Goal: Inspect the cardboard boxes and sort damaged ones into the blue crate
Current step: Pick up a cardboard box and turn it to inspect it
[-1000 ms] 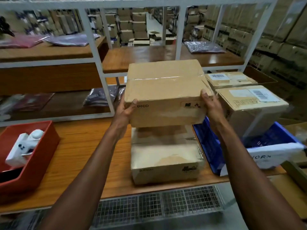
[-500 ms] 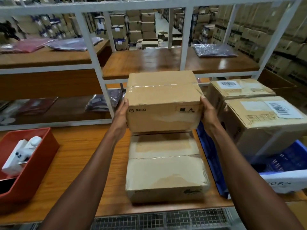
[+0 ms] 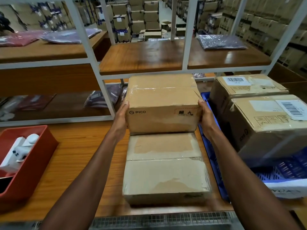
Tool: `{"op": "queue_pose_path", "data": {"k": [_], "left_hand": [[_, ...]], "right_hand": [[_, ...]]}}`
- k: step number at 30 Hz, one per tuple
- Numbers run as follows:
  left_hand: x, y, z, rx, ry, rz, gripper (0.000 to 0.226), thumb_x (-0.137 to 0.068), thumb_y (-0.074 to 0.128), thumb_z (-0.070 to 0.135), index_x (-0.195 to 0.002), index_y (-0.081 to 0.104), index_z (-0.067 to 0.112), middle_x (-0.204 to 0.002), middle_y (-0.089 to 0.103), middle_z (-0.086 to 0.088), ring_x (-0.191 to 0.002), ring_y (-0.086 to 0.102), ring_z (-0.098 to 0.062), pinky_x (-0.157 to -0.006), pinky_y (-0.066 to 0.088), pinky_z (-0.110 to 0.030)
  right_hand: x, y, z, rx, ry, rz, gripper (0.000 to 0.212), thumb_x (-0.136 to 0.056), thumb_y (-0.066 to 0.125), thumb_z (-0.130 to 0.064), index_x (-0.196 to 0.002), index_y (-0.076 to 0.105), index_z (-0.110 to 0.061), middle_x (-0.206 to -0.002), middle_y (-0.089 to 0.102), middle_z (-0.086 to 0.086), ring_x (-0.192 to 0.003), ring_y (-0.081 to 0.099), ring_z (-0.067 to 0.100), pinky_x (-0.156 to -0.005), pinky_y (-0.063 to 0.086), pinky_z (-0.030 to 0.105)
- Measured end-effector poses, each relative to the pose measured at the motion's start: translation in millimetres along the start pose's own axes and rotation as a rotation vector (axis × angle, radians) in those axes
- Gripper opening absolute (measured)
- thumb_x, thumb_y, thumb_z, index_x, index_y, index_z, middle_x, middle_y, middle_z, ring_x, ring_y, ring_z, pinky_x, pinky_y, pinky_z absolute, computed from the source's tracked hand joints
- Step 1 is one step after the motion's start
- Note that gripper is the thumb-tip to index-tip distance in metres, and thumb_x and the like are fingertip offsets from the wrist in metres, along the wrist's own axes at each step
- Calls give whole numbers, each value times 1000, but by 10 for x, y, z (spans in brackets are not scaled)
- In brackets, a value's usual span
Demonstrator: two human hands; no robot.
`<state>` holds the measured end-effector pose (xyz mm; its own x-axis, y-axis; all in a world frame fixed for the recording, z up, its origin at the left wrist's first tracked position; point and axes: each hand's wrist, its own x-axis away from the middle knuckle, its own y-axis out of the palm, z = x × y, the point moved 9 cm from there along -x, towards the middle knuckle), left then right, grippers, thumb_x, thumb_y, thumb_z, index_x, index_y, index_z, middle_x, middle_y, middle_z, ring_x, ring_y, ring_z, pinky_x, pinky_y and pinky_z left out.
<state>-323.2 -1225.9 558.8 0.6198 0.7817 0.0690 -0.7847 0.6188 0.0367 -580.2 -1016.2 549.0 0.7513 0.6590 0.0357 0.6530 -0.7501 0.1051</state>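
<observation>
Wooden tabletop [image 3: 79,163] runs under our arms, with a metal grille [image 3: 157,219] along its near edge. Nearest to us on it lies a taped cardboard box [image 3: 166,175], flat, its top scuffed where the paper skin has peeled. To its left, well apart, sits a red bin [image 3: 38,156] with white controllers [image 3: 18,151] inside. To its right, just beside it, is the blue crate [image 3: 211,156], which holds two more boxes: the nearer labelled box [image 3: 269,123] with a barcode sticker, and behind it the farther labelled box [image 3: 247,87]. A white packet [image 3: 287,190] lies at the crate's near end.

Beyond the flat box we hold the PICO box [image 3: 162,103], upright, its bottom edge close to the far end of the flat box; whether they touch we cannot tell. Our left hand [image 3: 122,118] presses against its left side with the thumb on the front corner, and our right hand [image 3: 205,115] clasps the right side likewise; the fingers of both go round behind the carton, out of sight. A small tear shows near the top right corner of its lid.

Behind it stands a white shelf frame [image 3: 93,63] with wooden shelves bearing bagged garments [image 3: 219,41]. Farther still, stacks of warehouse cartons [image 3: 137,15] fill the aisle.
</observation>
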Motion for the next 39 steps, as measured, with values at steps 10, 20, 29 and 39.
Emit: {"op": "queue_pose_path", "data": {"k": [10,20,29,39], "left_hand": [[39,3,-24,13,2,3,48,-110,33,58,-154,45,47,-141,66,5,-129,60,-16,-96,56,-48],[47,-16,-44,30,-31,29,46,-110,34,56,-155,43,50,-140,63,12,-131,57,-15,-111,46,-60],[55,9,-29,27,-16,36,45,-110,32,56,-155,41,53,-147,59,12,-132,54,-13,-109,46,-59],[29,-13,-10,33,0,51,46,-111,32,55,-156,42,49,-145,61,10,-131,56,-12,-107,49,-54]], "right_hand": [[-66,-7,17,14,-2,-2,48,-105,45,-53,-145,59,-32,-137,69,-2,-130,62,18,-114,47,52],[-89,-9,24,23,-1,16,49,-105,46,-56,-145,59,-32,-133,71,-3,-125,65,18,-108,52,47],[-69,0,36,9,-3,26,41,-108,43,-49,-136,65,-30,-129,73,0,-122,67,19,-107,53,47],[-69,31,47,25,4,32,49,-104,45,-55,-142,62,-29,-133,71,1,-125,64,21,-112,48,53]]}}
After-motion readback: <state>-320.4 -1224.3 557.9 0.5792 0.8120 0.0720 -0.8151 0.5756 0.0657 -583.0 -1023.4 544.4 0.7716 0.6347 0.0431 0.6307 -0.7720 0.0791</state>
